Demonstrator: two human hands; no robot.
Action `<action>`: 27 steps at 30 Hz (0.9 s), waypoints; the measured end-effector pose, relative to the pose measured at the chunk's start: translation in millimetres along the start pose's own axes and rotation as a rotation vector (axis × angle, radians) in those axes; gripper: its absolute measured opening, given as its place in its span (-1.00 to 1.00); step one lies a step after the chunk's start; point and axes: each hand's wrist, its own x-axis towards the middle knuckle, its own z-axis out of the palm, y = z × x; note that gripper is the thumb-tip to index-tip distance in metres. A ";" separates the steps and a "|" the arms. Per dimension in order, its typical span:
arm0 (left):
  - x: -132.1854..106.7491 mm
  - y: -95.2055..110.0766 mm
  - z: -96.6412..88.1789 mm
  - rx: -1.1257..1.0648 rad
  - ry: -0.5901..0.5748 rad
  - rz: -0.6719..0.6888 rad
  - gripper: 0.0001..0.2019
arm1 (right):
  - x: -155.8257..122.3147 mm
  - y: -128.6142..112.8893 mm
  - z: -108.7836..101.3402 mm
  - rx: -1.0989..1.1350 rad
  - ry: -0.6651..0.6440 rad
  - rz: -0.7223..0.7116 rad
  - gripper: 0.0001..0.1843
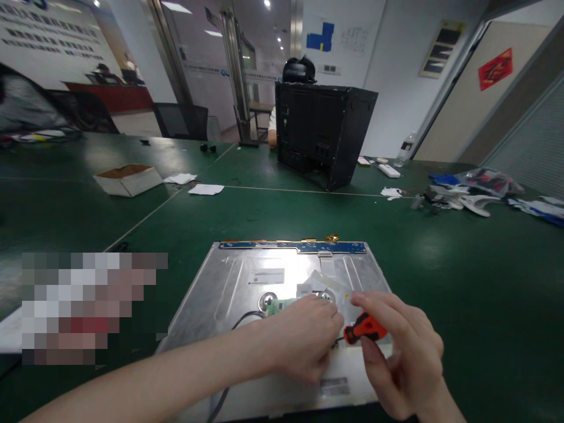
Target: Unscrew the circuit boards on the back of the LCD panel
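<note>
The half-curled right hand [409,346] holds an orange-black screwdriver [366,329]; left hand [304,341] curled, contents unclear.

One camera at work here, riding on the person's head, and we're right behind the hands! It faces forward and tips down over the green worktop [264,217], a wide look with posts and door leaning toward the edges. Closest in, at six o'clock, there's the metal panel [194,311], filling the lower middle. In comes the left arm [211,364] from eight o'clock, the right hand [409,346] from between four and five, both near the lens. Farther out, the black case [315,126] stands at one o'clock, and well beyond, the red paper [496,69] hangs at two.
</note>
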 end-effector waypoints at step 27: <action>-0.2 -3.7 6.7 -0.024 0.013 0.042 -0.78 | 0.1 3.5 4.0 -0.058 0.062 0.002 -0.70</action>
